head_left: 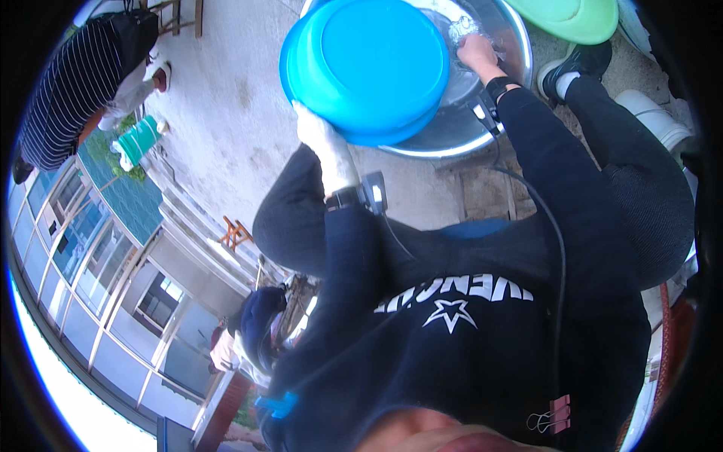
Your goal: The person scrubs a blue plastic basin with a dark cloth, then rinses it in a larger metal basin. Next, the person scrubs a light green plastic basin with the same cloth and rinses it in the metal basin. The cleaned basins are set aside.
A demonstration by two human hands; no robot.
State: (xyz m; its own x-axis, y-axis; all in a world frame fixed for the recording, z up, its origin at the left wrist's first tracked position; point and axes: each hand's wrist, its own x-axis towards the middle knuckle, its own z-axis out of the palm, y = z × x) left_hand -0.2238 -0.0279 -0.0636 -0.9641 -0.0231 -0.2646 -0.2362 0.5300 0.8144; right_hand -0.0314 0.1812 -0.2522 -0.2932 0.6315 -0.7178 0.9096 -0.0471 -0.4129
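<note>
A round blue plastic basin (376, 60) is tilted with its underside showing, over the left part of a wide metal tub (520, 45). My left hand (315, 139), which looks bright white, grips the blue basin's near left rim; its fingertips are partly hidden. Inside the tub, my right hand (479, 54) is closed beside the blue basin. A shiny, crumpled-looking silvery patch (465, 29) shows at its fingers; I cannot tell whether that is a scrubber or glinting water. Both wrists carry dark bands with small devices.
At the upper right lies a light green plastic basin (568, 16). White buckets (654, 117) stand beside my right leg. A cable (553, 218) runs along my right arm. Another person in a striped top (71, 90) is at the far left, near a green container (138, 142).
</note>
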